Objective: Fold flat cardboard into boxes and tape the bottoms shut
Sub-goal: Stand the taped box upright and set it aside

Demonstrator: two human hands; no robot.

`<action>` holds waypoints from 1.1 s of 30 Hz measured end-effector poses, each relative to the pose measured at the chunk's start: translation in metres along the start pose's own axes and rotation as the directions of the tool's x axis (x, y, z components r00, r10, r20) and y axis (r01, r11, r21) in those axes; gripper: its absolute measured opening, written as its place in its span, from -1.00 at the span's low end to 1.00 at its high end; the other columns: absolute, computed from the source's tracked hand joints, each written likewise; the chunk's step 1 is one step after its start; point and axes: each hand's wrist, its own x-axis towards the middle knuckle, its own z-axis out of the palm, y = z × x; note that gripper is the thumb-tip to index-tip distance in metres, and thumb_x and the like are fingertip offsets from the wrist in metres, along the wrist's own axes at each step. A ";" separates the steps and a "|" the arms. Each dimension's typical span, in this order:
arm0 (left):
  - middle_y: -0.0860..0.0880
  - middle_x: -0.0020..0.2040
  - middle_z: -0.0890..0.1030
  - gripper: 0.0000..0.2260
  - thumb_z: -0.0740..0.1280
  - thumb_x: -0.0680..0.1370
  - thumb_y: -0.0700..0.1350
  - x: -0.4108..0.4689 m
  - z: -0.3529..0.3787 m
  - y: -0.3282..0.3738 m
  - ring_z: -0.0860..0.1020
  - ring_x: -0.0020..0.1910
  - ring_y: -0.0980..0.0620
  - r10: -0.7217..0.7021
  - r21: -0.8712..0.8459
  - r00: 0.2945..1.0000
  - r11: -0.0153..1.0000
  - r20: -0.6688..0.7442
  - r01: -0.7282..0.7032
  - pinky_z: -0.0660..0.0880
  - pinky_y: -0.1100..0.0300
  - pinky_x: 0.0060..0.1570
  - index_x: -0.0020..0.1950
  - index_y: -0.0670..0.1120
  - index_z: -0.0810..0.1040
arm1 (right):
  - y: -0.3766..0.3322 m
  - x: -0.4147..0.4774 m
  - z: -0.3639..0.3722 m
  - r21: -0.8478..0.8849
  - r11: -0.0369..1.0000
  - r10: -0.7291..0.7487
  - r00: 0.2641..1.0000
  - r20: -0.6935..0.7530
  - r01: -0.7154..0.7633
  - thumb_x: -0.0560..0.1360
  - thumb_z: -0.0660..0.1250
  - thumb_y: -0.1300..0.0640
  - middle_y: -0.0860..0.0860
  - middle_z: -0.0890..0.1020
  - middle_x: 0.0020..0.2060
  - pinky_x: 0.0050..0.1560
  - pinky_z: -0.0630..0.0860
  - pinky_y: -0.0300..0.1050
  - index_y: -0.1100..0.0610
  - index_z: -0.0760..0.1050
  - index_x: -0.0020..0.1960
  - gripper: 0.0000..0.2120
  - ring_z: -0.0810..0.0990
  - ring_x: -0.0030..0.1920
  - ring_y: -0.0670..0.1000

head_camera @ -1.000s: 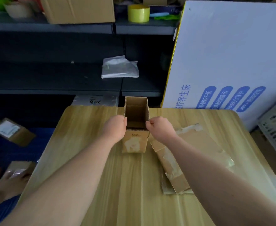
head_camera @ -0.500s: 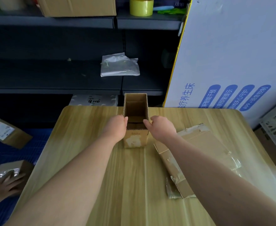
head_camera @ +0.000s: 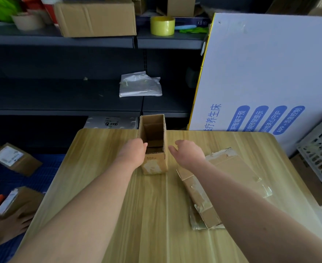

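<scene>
Box (head_camera: 154, 165) on table (head_camera: 156, 215); dark shelving (head_camera: 61, 41), perhaps matting (head_camera: 49, 168)

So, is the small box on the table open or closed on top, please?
Open on top: the small box stands upright, and its dark inside shows down to the folded bottom flaps.

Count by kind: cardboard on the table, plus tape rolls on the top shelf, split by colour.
upright box: 1
flattened cardboard stack: 1
yellow tape roll: 1
tan tape roll: 1
Total: 4
</scene>
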 end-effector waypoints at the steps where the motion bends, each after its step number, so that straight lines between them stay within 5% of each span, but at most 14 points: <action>1: -0.04 -0.20 0.49 -0.72 0.06 0.68 0.00 -0.001 0.000 0.000 0.52 -0.17 -0.02 -0.004 0.003 1.000 1.000 0.007 0.004 0.45 0.15 -0.16 -0.06 -0.13 0.43 | -0.001 0.000 0.000 0.010 1.000 -0.003 1.000 0.000 0.003 0.64 0.06 -0.12 0.07 0.59 -0.02 -0.22 0.50 -0.11 0.14 0.45 0.27 -0.58 0.54 -0.13 0.05; 6: -0.10 0.01 0.57 -0.74 0.12 0.67 -0.03 -0.002 0.003 -0.003 0.53 -0.07 -0.06 -0.006 -0.046 1.000 0.999 0.000 0.006 0.46 0.12 -0.07 0.09 -0.18 0.50 | -0.011 0.002 0.001 0.074 0.992 -0.100 0.995 0.015 0.098 0.65 0.05 -0.09 0.10 0.53 0.28 -0.04 0.55 -0.05 -0.03 0.12 0.54 -0.52 0.58 0.14 0.11; 10: -0.08 -0.02 0.57 -0.77 0.15 0.65 -0.02 0.005 0.008 -0.005 0.50 -0.12 -0.01 -0.017 -0.112 0.999 0.994 -0.036 0.013 0.44 0.14 -0.10 0.04 -0.14 0.50 | -0.015 0.012 0.006 0.059 0.991 -0.121 0.992 0.024 0.120 0.67 0.06 -0.01 0.08 0.46 0.37 0.07 0.53 -0.05 -0.02 0.06 0.56 -0.51 0.52 0.25 0.10; 14: -0.05 -0.24 0.48 -0.67 0.13 0.66 0.01 0.020 0.017 -0.004 0.44 -0.32 0.05 -0.062 -0.135 0.998 0.989 0.023 0.065 0.34 0.20 -0.33 -0.25 -0.12 0.35 | -0.007 0.023 0.013 0.075 0.997 -0.035 0.997 0.064 0.031 0.65 0.09 0.15 0.12 0.58 0.15 -0.12 0.59 -0.10 -0.01 -0.03 0.58 -0.45 0.61 -0.04 0.05; 17: -0.05 -0.31 0.44 -0.66 0.12 0.67 -0.02 0.027 0.024 0.001 0.41 -0.37 0.06 -0.062 -0.145 0.997 0.987 0.050 0.068 0.25 0.22 -0.42 -0.29 -0.10 0.36 | -0.005 0.031 0.018 0.156 0.987 -0.041 0.994 0.102 0.024 0.63 0.14 0.21 0.12 0.60 0.08 -0.15 0.64 -0.11 -0.02 -0.03 0.58 -0.40 0.64 -0.16 0.00; 33: -0.05 -0.36 0.42 -0.63 0.08 0.68 -0.05 0.032 0.030 -0.006 0.41 -0.38 0.01 -0.074 -0.234 0.996 0.969 0.055 0.085 0.36 0.17 -0.35 -0.30 -0.14 0.38 | -0.007 0.037 0.030 0.200 0.979 0.028 0.996 0.081 -0.043 0.58 0.22 0.31 0.14 0.60 0.03 -0.14 0.66 -0.03 -0.06 -0.07 0.57 -0.28 0.65 -0.16 0.02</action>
